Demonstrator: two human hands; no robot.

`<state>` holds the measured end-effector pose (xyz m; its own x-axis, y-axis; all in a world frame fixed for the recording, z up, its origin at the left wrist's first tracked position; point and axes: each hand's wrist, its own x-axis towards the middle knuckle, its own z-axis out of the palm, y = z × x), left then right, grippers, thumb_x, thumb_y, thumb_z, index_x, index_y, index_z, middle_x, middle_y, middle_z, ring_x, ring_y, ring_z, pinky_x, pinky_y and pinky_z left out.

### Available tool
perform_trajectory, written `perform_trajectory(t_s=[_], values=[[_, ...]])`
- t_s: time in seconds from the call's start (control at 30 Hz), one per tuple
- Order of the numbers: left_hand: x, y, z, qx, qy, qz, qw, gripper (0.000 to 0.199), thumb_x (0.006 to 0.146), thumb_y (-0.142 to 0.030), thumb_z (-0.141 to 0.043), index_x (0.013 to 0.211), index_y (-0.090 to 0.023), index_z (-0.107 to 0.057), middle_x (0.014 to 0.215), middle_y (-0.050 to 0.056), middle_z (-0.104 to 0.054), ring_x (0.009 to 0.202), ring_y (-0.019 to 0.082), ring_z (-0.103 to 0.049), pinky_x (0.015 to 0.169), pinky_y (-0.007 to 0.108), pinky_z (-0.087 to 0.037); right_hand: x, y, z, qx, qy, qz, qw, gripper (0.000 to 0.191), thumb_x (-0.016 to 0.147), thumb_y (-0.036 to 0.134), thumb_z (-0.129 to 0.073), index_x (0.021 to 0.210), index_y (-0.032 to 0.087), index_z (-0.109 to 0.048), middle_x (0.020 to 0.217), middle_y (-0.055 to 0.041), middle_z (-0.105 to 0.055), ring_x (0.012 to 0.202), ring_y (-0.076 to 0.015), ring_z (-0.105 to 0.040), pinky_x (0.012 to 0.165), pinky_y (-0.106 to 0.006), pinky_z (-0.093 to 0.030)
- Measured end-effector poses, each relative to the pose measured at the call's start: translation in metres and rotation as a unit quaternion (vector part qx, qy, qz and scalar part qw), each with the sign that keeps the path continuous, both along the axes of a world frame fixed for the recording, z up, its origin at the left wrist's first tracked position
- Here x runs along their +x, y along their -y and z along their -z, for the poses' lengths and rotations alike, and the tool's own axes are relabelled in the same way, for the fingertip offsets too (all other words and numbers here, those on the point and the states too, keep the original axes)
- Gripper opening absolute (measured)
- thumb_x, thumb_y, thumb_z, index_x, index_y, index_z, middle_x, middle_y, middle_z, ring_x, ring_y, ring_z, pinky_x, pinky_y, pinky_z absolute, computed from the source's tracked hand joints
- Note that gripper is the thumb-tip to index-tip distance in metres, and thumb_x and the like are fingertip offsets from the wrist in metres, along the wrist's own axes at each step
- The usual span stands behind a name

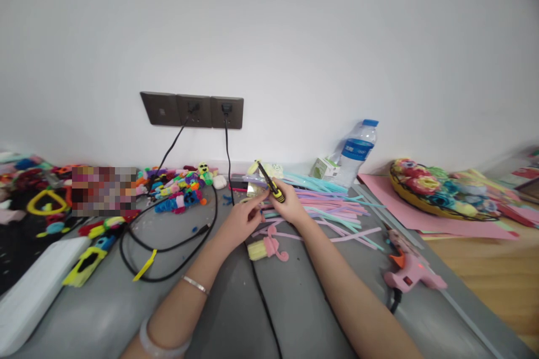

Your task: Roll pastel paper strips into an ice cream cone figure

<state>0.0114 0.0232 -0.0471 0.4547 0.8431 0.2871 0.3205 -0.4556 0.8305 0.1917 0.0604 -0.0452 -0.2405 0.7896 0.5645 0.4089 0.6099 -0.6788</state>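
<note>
Over the pile of pastel pipe cleaners (pixel 332 202), my two hands meet near the middle of the table. My right hand (pixel 290 205) is closed round a slim black-and-yellow tool (pixel 274 189) that points up and away; its exact kind is unclear. My left hand (pixel 244 221) has its fingers pinched together beside the right one, and whatever is between them is hidden. Just beyond the fingertips is a pale yellow piece (pixel 254 167), partly covered. A small pink and pale yellow fuzzy figure (pixel 269 245) lies on the table below my hands.
A pink glue gun (pixel 410 275) lies at right, near a basket of fuzzy flowers (pixel 438 188). By the wall stands a water bottle (pixel 357 148). A looped black cable (pixel 166 279), colourful pipe-cleaner pieces (pixel 181 193) and a white slab-like object (pixel 40 291) occupy the left.
</note>
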Motion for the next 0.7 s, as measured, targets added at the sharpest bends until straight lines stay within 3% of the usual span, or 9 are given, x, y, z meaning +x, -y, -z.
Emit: perform_trajectory(t_s=[0.7], values=[[0.0, -0.0011, 0.0001, 0.015, -0.005, 0.0, 1.0, 0.06, 0.084, -0.013, -0.046, 0.144, -0.019, -0.046, 0.075, 0.0, -0.065, 0.06, 0.011, -0.051, 0.06, 0.022, -0.041, -0.0002, -0.0003, -0.0008, 0.006, 0.005, 0.005, 1.0, 0.005, 0.071, 0.017, -0.049, 0.075, 0.02, -0.047, 0.068, 0.0016, -0.05, 0.063, -0.0158, -0.046, 0.061, -0.028, -0.036]])
